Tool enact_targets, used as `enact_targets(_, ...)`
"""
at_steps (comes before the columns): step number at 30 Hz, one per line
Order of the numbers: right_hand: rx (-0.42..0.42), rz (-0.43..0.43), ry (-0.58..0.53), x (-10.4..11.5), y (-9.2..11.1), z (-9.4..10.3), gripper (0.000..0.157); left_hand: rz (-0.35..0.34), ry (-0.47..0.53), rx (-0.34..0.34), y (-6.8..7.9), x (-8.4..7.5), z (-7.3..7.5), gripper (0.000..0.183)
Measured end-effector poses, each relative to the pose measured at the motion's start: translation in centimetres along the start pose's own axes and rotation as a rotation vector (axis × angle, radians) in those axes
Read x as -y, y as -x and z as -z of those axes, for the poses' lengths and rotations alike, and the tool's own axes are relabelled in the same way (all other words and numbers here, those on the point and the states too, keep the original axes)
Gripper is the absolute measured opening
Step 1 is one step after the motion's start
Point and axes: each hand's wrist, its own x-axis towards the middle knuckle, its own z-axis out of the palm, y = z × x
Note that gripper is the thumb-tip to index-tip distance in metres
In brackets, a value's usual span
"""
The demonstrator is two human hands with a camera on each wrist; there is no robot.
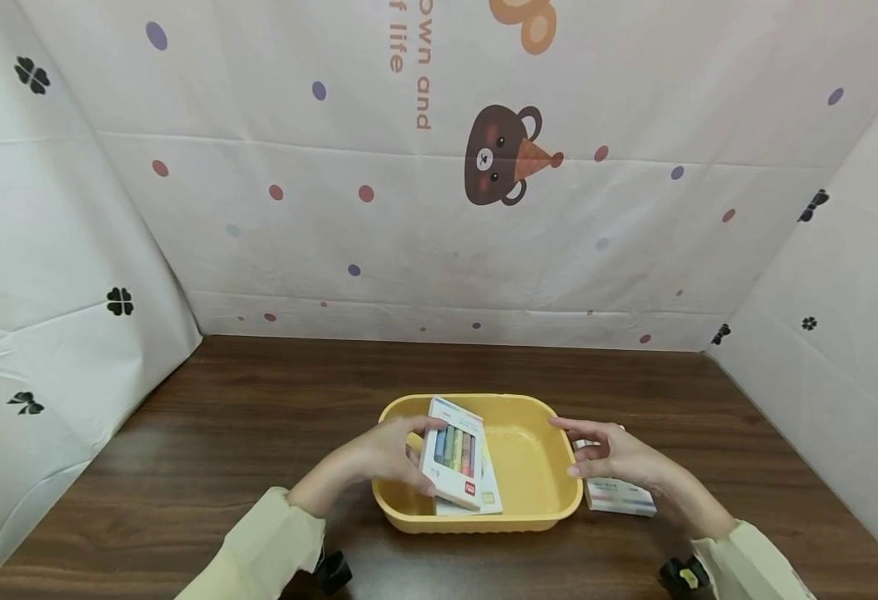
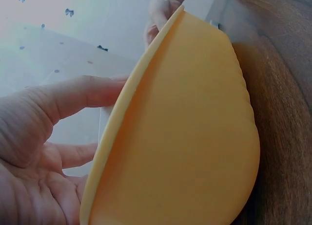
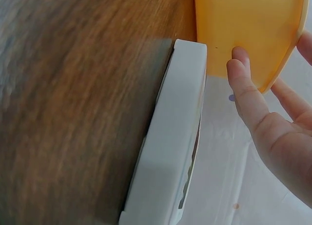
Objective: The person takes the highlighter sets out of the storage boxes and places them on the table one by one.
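Observation:
My left hand [image 1: 397,454] grips a white windowed box [image 1: 457,487] of coloured sticks, thumb at its near end and a finger toward its far end. The box lies tilted over another white box [image 1: 491,487] in the left part of a yellow plastic basin [image 1: 532,523]. In the left wrist view the basin's wall hides most of the box. My right hand [image 1: 614,454] is at the basin's right rim, fingers extended, fingertips close against its outer wall in the right wrist view. Beneath that hand a third white box [image 1: 622,498] lies on the table, partly covered by it.
The dark wooden table [image 1: 296,375] carries the basin near its front middle. White patterned cloth [image 1: 318,233] walls off the back and both sides. Dark straps with small devices sit at both wrists, below pale sleeves [image 1: 269,542].

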Motion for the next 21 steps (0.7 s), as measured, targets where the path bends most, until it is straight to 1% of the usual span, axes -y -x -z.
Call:
enact_targets(8, -0.013, -0.026, 0.016, 0.1, 0.0, 0.0, 0.068, 0.004, 0.039, -0.026, 0.3, -0.1, 0.0, 0.082)
enact_targets(12, -0.022, -0.043, 0.026, 0.2, 0.0, -0.1, 0.068, 0.012, 0.079, -0.039, 0.5, -0.1, 0.1, 0.082)
enact_targets(17, -0.024, -0.044, 0.039, 0.1, 0.0, 0.0, 0.069, 0.027, 0.1, -0.064, 0.9, 0.0, 0.3, 0.082)
enact_targets(21, -0.022, -0.04, 0.036, 0.1, -0.1, 0.0, 0.069, 0.019, 0.106, -0.08, 1.1, 0.2, 0.6, 0.082)
